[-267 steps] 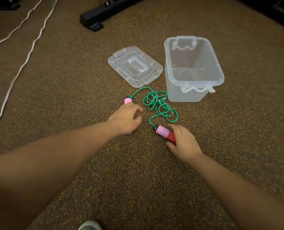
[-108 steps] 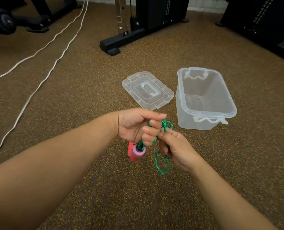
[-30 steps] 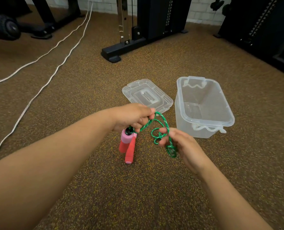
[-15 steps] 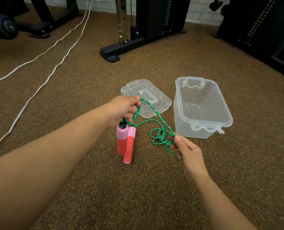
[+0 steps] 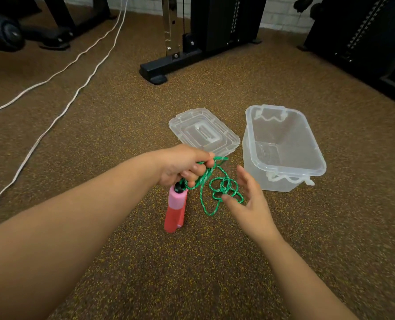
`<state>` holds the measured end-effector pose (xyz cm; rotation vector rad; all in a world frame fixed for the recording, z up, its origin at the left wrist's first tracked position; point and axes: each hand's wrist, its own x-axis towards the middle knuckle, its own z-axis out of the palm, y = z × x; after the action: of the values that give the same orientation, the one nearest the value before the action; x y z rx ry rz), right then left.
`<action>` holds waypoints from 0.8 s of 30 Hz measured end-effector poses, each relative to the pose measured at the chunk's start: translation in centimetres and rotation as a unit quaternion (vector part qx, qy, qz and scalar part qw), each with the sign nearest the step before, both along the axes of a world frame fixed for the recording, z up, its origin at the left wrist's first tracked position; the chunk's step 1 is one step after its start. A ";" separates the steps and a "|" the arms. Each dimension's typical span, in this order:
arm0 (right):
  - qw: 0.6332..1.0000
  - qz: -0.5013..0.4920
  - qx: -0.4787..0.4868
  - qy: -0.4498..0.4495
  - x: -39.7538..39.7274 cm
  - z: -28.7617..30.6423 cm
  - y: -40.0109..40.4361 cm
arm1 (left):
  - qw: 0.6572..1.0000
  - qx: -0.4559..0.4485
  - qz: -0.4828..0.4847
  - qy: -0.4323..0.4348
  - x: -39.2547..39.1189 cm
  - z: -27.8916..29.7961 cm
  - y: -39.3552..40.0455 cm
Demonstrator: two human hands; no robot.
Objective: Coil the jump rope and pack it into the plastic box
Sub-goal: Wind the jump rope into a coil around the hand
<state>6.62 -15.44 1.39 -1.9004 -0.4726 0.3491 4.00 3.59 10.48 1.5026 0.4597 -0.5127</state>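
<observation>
Seen from head height, looking down at a speckled brown gym floor (image 5: 99, 158). Left hand (image 5: 185, 165) closed around a bunch of green cord near its top, with the jump rope (image 5: 219, 188) hanging below it. Two pink-and-red handles (image 5: 175, 209) dangling together under that fist, upright, lower ends at or just above the floor; cannot tell which. Right hand (image 5: 249, 204) spread wide, palm turned left, holding nothing, with a loose tangle of green loops draped just beside its thumb and perhaps brushing it. Beyond the hands, to the right, the clear plastic box (image 5: 284, 172), open and empty. Just left of it, the clear lid (image 5: 203, 132) lying flat on the floor, apart from the box. Further left, two white cables (image 5: 76, 93) running away toward black exercise machine frames (image 5: 191, 42) at the far edge.

Coiling judged only partly done: loops uneven and knotted-looking rather than neat. Likely trouble from here: loose loops slipping off and snarling because nothing on the right pinches them; swinging handles dragging the cord out of the fist; an untidy bundle springing open over the box rim.
</observation>
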 end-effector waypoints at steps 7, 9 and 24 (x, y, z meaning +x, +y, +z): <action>0.993 -0.032 0.117 0.003 -0.6 1.4 2.4 | 0.998 -0.046 -0.030 -0.005 -0.2 0.6 -0.8; 0.988 -0.048 0.140 0.042 -0.7 1.6 2.2 | 0.998 -0.055 -0.028 -0.008 -0.3 0.7 -0.6; 0.950 0.016 -0.219 -0.223 -3.5 0.0 0.8 | 0.964 -0.205 0.165 -0.040 0.4 0.5 -1.5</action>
<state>3.16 -14.61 1.34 -2.4211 -0.7741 0.0366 4.35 2.04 10.99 1.0183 0.4938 -0.2611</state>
